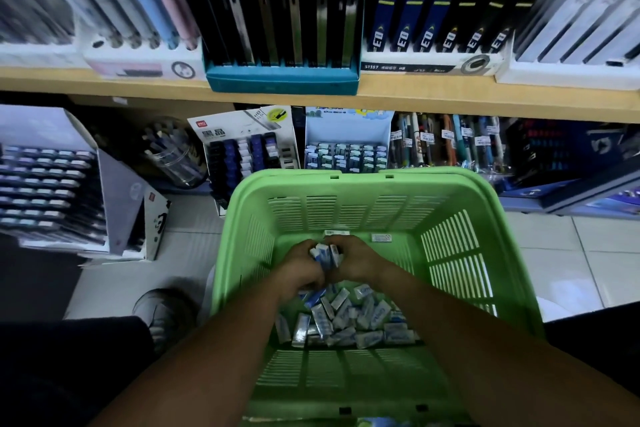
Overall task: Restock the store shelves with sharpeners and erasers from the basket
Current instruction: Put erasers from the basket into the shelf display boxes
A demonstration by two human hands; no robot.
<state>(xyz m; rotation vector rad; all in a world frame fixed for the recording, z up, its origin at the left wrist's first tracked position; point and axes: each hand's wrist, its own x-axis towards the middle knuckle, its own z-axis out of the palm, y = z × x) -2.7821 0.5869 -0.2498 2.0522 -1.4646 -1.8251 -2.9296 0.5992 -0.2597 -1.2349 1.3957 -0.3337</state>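
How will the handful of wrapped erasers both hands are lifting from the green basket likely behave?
The wrapped erasers look small and blocky, so probably light and stiff. Their glossy wrappers may slide, so pieces could slip from between the left hand and right hand. Drops would likely land in the green basket.

Both hands are down in the green basket point(450, 246), left hand point(300, 270) and right hand point(356, 262) together gripping a clutch of erasers point(325, 253) above the loose pile point(346, 319).
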